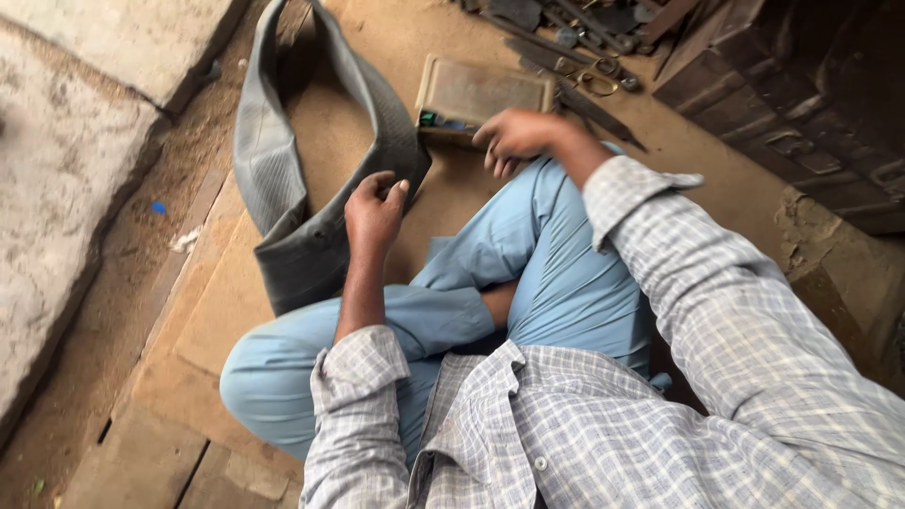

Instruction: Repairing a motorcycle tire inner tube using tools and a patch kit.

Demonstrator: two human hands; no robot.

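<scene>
Grey rubber is taking up most of the scene: a big inner tube (283,160) is lying flattened on the brown board floor (226,311), looping from the far edge of the view down toward the person's knee. Its long axis is running far-to-near, leaning a bit to the right as it comes nearer, and the folded near end is pointing at the lap.

Next down in size, the person is sitting cross-legged in light blue trousers (556,273) and a checked shirt. Far right, a pile of dark metal tools (575,47) is sitting against a dark wooden crate (801,104).

Just beyond the right knee a flat tan box (481,94) is lying with its long side going left-to-right, and a small green-and-blue bit is showing at its near left corner.

Hands now. The left hand (375,212) is resting right on the tube's inner right edge, fingers curled and pinching the rubber, so the tube is lying directly under and to the left of those fingers. That hand is clearly the nearer one to the tube. The right hand (517,137) is hovering at the near edge of the box, fingers loosely bent and hanging downward, not gripping anything I can make out, though it's a little blurred. The box is lying just far of those fingertips.
</scene>
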